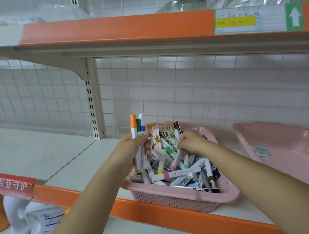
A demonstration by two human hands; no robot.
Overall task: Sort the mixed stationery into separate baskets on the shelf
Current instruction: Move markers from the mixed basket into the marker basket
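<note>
**Where do things stand?**

My left grip [134, 148] is clamped on a bundle of markers [136, 128]. Their orange, green and blue caps point up, just over the left rim of the full pink basket [182, 200]. My right grip [191, 141] is down in the mixed stationery [173, 171] with its fingers curled under. I cannot tell whether it has closed on a pen.

**What worries you?**

The bundle. Taking another marker means loosening the left fingers. I judge the smooth barrels could then slide out, back into the mix or onto the shelf [44, 159]. The pile is also tangled, so pulling one pen may drag carded packs over the rim.

**And the destination?**

A second pink basket [287, 141] stands to the right, near but apart, with only a small teal pack [261, 152] in it. Carrying a loose handful across is where I'd expect a spill.
</note>
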